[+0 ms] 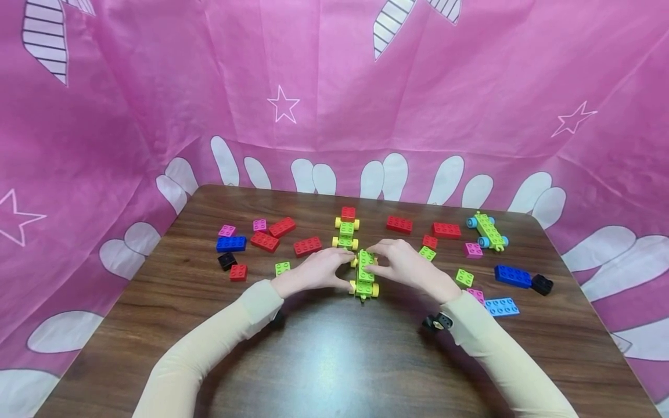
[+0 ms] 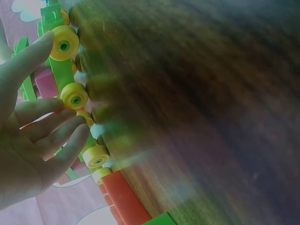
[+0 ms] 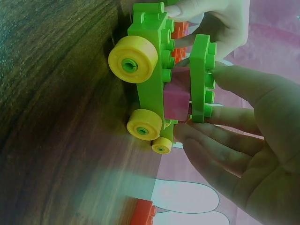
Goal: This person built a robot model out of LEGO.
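A: brick count on this table (image 1: 313, 377) pls, and what are the hands doing?

B: three wheeled bases: front car (image 1: 364, 288) dead centre, rear car (image 1: 346, 229) just above it in the frame, both on yellow wheels, then one blue-wheeled base (image 1: 486, 227) upper right. Left hand (image 1: 321, 269) has its fingers apart, thumb and fingertips along the front car's side by the wheels. Right hand (image 1: 405, 266) pinches the green top brick (image 3: 199, 79) between thumb and finger, over one pink block (image 3: 177, 96) on that same car

A: and the loose stuff?

B: five long red bricks (image 1: 307, 246), two small red bricks (image 1: 238, 273), plus one red block (image 1: 348, 213) on the rear car. Four small pink bricks (image 1: 473, 250), three small green bricks (image 1: 464, 277), two dark blue bricks (image 1: 513, 276), two black bricks (image 1: 541, 284), one light blue brick (image 1: 503, 306)

A: anything hard to see?

B: right sleeve (image 1: 481, 331) cuts into a pink one right of centre, left wrist hides part of a green one left of centre, fingers cover bits of the front car's wheels. Can't tell if the cars are hooked together or if the top brick is fully pressed down
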A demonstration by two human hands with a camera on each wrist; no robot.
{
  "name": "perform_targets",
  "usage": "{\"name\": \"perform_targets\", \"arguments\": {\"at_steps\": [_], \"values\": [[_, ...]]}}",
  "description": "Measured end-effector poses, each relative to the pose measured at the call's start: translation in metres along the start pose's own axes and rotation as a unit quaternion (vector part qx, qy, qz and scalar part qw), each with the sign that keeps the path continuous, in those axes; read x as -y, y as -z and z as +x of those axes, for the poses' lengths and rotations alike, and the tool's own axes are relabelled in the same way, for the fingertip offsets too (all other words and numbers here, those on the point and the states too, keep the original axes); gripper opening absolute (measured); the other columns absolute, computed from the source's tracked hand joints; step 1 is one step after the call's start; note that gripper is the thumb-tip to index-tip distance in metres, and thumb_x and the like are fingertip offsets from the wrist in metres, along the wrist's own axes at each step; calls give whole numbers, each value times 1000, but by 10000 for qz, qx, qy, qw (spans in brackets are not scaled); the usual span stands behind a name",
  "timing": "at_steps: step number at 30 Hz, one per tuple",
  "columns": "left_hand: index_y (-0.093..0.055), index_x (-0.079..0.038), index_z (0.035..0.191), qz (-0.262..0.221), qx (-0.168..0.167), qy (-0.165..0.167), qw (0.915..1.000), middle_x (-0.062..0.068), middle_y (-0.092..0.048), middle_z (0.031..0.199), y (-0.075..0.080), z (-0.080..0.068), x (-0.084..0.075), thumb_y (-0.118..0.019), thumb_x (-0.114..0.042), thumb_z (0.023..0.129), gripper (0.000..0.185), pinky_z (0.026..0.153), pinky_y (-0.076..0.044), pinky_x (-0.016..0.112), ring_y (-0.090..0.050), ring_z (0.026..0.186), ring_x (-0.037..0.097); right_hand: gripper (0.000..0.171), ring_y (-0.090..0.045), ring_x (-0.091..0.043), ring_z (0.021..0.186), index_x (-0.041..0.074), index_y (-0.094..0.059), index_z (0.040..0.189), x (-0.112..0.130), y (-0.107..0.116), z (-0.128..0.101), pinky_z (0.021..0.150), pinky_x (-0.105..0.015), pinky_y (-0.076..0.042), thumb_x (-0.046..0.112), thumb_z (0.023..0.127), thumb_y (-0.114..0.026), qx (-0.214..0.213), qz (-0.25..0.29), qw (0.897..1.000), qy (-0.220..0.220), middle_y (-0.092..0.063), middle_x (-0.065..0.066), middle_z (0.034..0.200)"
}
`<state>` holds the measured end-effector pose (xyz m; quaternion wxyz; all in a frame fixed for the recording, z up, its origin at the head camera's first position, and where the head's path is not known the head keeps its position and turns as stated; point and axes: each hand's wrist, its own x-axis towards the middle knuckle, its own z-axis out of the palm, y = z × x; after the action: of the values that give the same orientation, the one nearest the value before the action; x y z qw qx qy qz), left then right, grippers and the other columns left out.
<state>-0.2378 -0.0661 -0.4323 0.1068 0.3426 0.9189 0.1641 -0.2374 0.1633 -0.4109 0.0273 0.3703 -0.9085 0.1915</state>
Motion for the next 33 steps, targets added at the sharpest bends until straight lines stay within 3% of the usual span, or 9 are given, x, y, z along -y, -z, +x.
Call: {"name": "perform_targets", "arguments": {"at_steps": [11,20,26,33], "values": [[-53,-5,142,-14,11,26,10000,11,-52,149,0,-1,-1,-77,-46,84,76,112,-44,47,-47,140,27,37,-71,-18,90,6,-73,114,3,2,4,80,-33,-60,31,86,-77,298,37,9993,-204,-75,-8,103],[-53,-4,142,70,11,-62,10000,12,-53,148,2,0,-2,-76,-44,85,74,111,-46,46,-49,139,27,36,-69,-19,84,5,-73,112,-1,-3,2,73,-29,-59,28,85,-78,85,66,9999,-131,-73,-8,100],[-52,-6,143,10,57,19,10000,10,-52,150,2,1,-2,-77,-46,84,76,112,-45,44,-48,140,25,37,-70,-21,85,4,-73,114,-4,-1,1,76,-33,-61,28,86,-78,-3,204,9998,48,-74,-9,98],[-53,-5,142,63,5,9,10000,10,-53,149,1,1,-1,-77,-46,83,75,111,-46,44,-49,139,25,35,-69,-23,91,4,-71,118,-7,3,-2,79,-36,-61,21,88,-75,133,444,9989,-29,-72,-11,104]]}}
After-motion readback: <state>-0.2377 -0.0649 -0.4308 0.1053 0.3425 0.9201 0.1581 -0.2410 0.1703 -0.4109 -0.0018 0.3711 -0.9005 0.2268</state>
